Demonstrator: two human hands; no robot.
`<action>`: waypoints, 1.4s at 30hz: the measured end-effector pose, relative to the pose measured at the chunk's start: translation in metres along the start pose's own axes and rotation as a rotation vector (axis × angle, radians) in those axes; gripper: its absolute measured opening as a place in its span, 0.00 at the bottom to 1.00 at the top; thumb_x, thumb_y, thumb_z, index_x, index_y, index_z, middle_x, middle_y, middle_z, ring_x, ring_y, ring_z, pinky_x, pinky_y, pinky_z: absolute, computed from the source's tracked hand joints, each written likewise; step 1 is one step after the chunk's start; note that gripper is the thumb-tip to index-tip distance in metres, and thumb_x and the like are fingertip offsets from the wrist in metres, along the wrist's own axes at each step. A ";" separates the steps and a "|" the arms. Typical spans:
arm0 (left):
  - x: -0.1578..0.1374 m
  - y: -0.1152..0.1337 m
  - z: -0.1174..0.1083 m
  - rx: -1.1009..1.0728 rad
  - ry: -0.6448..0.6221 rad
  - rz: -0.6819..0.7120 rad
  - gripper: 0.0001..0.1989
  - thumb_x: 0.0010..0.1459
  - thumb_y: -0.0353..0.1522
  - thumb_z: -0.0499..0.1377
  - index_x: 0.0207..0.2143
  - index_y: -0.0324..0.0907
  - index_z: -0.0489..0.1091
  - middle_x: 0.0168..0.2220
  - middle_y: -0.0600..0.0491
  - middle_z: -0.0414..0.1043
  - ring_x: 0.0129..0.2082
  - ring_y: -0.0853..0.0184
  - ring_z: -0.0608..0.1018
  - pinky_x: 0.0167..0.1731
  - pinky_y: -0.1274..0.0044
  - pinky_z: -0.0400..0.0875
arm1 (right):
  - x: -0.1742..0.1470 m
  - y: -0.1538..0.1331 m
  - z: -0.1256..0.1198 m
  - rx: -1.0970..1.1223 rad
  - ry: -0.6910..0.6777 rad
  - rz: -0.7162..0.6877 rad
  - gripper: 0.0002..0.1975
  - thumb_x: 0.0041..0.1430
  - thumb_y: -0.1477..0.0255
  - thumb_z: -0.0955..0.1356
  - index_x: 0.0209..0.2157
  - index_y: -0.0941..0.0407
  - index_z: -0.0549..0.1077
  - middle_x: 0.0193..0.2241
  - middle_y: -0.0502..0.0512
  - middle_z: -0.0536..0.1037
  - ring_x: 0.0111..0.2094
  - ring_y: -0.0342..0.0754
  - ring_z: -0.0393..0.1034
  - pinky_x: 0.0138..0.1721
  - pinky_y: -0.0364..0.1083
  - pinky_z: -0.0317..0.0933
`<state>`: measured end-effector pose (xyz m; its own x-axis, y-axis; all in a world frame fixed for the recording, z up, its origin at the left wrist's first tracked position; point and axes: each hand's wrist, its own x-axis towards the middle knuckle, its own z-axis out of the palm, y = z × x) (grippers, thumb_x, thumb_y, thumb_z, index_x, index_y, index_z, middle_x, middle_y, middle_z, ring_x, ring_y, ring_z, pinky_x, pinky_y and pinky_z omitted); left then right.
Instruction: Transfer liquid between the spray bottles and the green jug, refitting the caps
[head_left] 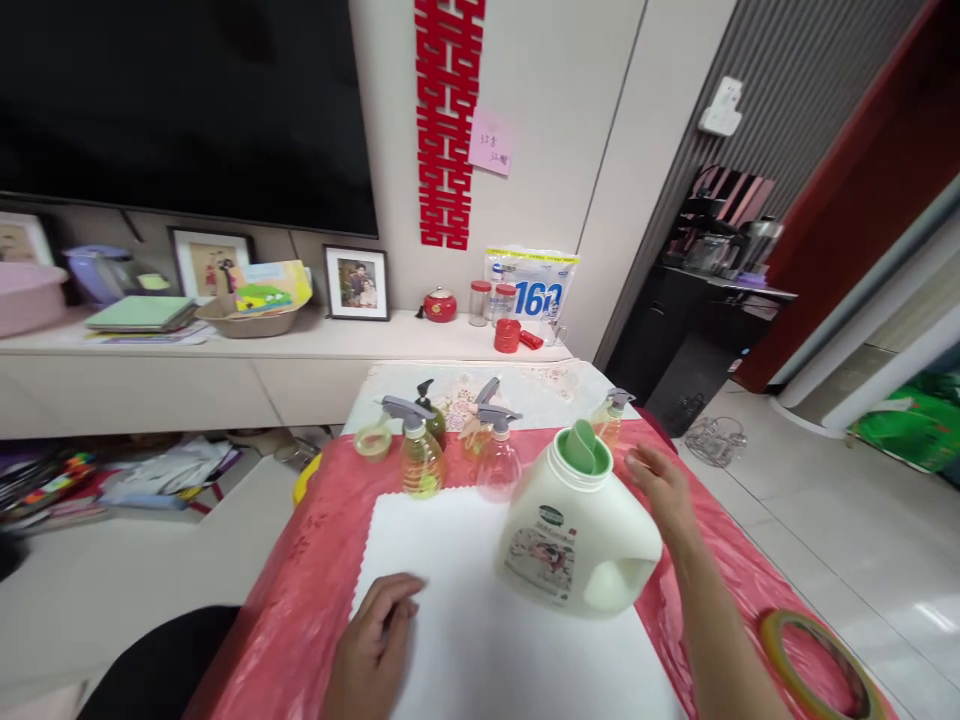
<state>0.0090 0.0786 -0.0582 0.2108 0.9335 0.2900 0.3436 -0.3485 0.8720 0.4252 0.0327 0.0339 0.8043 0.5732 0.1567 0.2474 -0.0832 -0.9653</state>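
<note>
A large pale-green detergent jug (551, 545) with a picture label is in front of me over the white mat (442, 580); its screw cap is off and a green spout (585, 450) shows in its mouth. My right hand (664, 490) is just right of the jug's neck, fingers stretched out, holding nothing visible. Low on the mat's left side is my left hand (375, 630), its fingers curled in towards the thumb with nothing seen in them. Behind the mat's far edge stand a yellow-tinted spray bottle (422, 465) and a clear pinkish spray bottle (499, 467).
Further bottles are a dark pump bottle (433, 410) and a clear one (609, 418) at the right. A small green cup (373, 441) sits far left on the red tablecloth (315, 560). A tape roll (780, 635) lies near right. Behind runs a low cabinet (330, 340).
</note>
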 end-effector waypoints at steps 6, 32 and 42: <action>-0.001 0.022 0.003 -0.035 0.000 -0.065 0.13 0.58 0.36 0.53 0.35 0.43 0.77 0.36 0.48 0.78 0.35 0.63 0.80 0.34 0.75 0.76 | -0.089 -0.010 -0.019 0.341 0.019 0.113 0.41 0.43 0.51 0.79 0.54 0.59 0.74 0.51 0.61 0.75 0.51 0.52 0.73 0.42 0.39 0.72; 0.205 0.167 0.041 0.745 -0.338 0.451 0.08 0.61 0.23 0.57 0.39 0.38 0.76 0.43 0.44 0.76 0.47 0.55 0.75 0.49 0.65 0.68 | -0.114 0.051 -0.017 0.609 -0.166 0.288 0.40 0.38 0.53 0.81 0.51 0.57 0.73 0.50 0.65 0.75 0.46 0.58 0.75 0.37 0.44 0.75; 0.168 0.185 -0.008 0.736 -0.245 0.392 0.13 0.62 0.24 0.56 0.45 0.41 0.76 0.41 0.47 0.76 0.46 0.58 0.77 0.45 0.71 0.72 | -0.125 0.033 -0.013 0.635 -0.061 0.297 0.44 0.32 0.53 0.82 0.52 0.56 0.73 0.53 0.62 0.74 0.51 0.58 0.73 0.37 0.41 0.74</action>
<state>0.1005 0.1714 0.1555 0.6001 0.7196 0.3495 0.6913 -0.6863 0.2260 0.3398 -0.0521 -0.0148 0.7524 0.6464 -0.1266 -0.3562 0.2377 -0.9037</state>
